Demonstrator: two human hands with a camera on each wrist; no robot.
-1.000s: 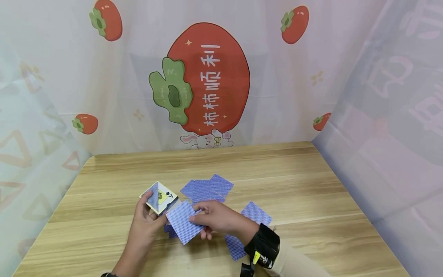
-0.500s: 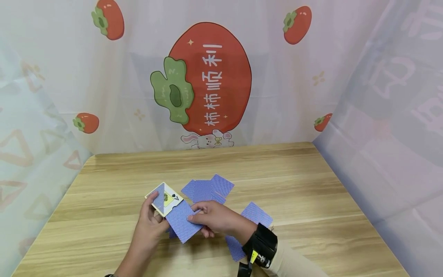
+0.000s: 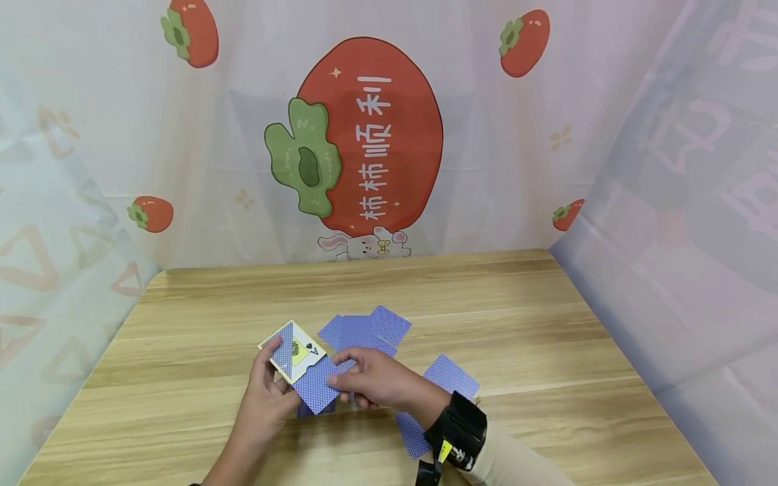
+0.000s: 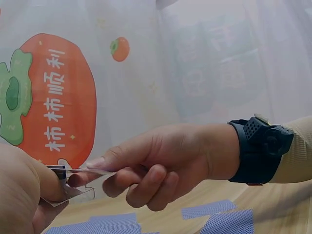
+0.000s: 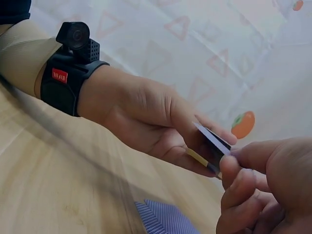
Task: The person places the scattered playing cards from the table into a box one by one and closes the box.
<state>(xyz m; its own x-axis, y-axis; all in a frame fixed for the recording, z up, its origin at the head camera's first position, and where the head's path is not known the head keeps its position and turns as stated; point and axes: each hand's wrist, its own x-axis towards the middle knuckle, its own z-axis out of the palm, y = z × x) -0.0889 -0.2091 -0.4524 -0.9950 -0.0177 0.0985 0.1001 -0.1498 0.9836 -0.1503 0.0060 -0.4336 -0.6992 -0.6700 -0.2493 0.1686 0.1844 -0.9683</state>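
In the head view my left hand [image 3: 261,398] grips a playing card box [image 3: 306,349] with an ace of spades on its face, thumb underneath and fingertips over its far side. My right hand [image 3: 379,378] pinches a blue-backed playing card [image 3: 315,390] between thumb and index finger. One end of that card lies at the box's lower right end and is hidden there, apparently inside. In the right wrist view the pinched card [image 5: 212,139] is edge-on beside the box. The left wrist view shows the right hand [image 4: 161,161] with its other fingers loosely curled.
Overlapping blue-backed cards [image 3: 358,332] lie face down on the wooden table [image 3: 516,304] beyond my hands. A card [image 3: 451,375] and another card [image 3: 413,435] lie near the right wrist. A printed curtain [image 3: 200,135] encloses the table's back and sides.
The box in my left hand has come slightly right, up to the pinched card. Less of the card shows now, its end having slid in at the box's end. The right hand has shifted slightly left.
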